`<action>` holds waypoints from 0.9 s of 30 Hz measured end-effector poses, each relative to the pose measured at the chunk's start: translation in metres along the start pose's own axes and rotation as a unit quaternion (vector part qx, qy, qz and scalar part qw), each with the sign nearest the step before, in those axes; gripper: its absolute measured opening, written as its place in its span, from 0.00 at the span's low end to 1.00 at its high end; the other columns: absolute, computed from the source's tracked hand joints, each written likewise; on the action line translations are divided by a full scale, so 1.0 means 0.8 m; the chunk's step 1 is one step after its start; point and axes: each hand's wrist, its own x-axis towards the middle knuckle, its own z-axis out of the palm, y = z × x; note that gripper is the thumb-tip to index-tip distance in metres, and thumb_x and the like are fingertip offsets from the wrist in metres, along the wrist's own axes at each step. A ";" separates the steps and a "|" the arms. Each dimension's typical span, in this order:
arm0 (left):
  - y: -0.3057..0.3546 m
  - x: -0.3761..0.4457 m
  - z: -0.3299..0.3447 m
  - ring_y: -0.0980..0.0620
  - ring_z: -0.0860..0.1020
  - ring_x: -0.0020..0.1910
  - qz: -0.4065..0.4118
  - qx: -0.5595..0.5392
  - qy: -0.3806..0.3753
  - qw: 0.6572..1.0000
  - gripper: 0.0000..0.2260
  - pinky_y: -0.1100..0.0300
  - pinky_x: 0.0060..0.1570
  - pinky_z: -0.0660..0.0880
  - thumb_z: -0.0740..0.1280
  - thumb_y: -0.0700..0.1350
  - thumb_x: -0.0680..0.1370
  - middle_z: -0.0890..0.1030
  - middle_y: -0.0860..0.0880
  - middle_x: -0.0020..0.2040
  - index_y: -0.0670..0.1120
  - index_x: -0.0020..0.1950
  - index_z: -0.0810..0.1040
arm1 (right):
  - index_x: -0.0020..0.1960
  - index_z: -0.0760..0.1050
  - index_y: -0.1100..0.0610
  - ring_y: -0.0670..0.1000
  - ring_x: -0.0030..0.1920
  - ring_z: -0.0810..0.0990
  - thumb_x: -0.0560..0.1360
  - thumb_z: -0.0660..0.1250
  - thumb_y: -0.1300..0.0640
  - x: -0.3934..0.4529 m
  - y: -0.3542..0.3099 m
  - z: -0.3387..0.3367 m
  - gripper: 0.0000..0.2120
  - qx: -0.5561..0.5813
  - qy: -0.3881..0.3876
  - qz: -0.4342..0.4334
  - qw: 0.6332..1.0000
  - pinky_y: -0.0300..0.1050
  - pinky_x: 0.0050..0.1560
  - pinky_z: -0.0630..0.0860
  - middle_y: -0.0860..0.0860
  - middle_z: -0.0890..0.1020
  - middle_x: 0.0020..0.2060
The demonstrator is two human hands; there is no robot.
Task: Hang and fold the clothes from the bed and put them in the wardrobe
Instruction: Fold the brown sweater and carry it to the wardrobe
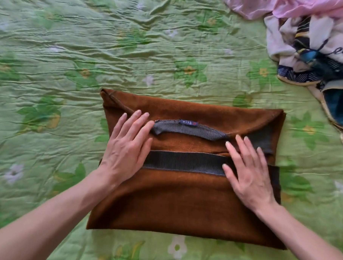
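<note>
We saw a folded brown sweater (183, 201) on the bed (71, 56) | left hand (124, 153) and right hand (249, 172) lay flat on it — fingers spread | clothes pile (317, 47) at far right

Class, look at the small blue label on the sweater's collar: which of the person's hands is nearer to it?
Left. The left hand lies flat just left of the label, fingertips at the collar's end. The right hand rests farther off, below and to its right.
</note>
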 end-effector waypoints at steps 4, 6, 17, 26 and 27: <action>0.008 -0.052 -0.004 0.44 0.60 0.83 0.060 0.026 -0.064 0.996 0.22 0.40 0.79 0.60 0.59 0.48 0.85 0.66 0.43 0.81 0.44 0.79 0.70 | 0.81 0.63 0.53 0.56 0.82 0.57 0.83 0.54 0.42 -0.088 0.004 0.007 0.29 -0.018 -0.061 -0.028 0.998 0.64 0.77 0.61 0.53 0.59 0.83; -0.018 -0.085 0.007 0.46 0.55 0.84 0.025 0.054 -0.116 0.992 0.25 0.41 0.79 0.59 0.56 0.53 0.86 0.60 0.45 0.84 0.48 0.83 0.63 | 0.82 0.60 0.52 0.55 0.83 0.56 0.84 0.49 0.39 -0.112 0.016 0.009 0.31 -0.005 -0.087 0.044 0.995 0.61 0.79 0.59 0.52 0.59 0.83; -0.030 -0.142 0.009 0.43 0.50 0.85 -0.082 0.124 -0.152 0.977 0.32 0.37 0.80 0.54 0.52 0.59 0.84 0.51 0.43 0.86 0.46 0.85 0.55 | 0.84 0.57 0.52 0.54 0.83 0.53 0.83 0.50 0.39 -0.129 0.017 0.008 0.33 -0.021 -0.090 0.116 0.989 0.61 0.80 0.53 0.52 0.57 0.83; -0.010 -0.240 -0.027 0.43 0.52 0.85 0.064 0.052 -0.252 0.964 0.44 0.44 0.80 0.57 0.67 0.61 0.76 0.53 0.41 0.85 0.43 0.85 0.55 | 0.82 0.56 0.64 0.60 0.82 0.58 0.78 0.60 0.34 -0.185 0.066 -0.030 0.45 -0.039 -0.147 -0.144 0.978 0.57 0.77 0.59 0.60 0.55 0.83; -0.016 -0.240 -0.028 0.43 0.52 0.84 0.069 0.059 -0.258 0.962 0.44 0.44 0.79 0.58 0.68 0.58 0.74 0.53 0.40 0.85 0.42 0.85 0.55 | 0.82 0.54 0.64 0.61 0.82 0.58 0.75 0.65 0.37 -0.185 0.072 -0.035 0.47 -0.053 -0.158 -0.164 0.972 0.57 0.77 0.60 0.61 0.55 0.83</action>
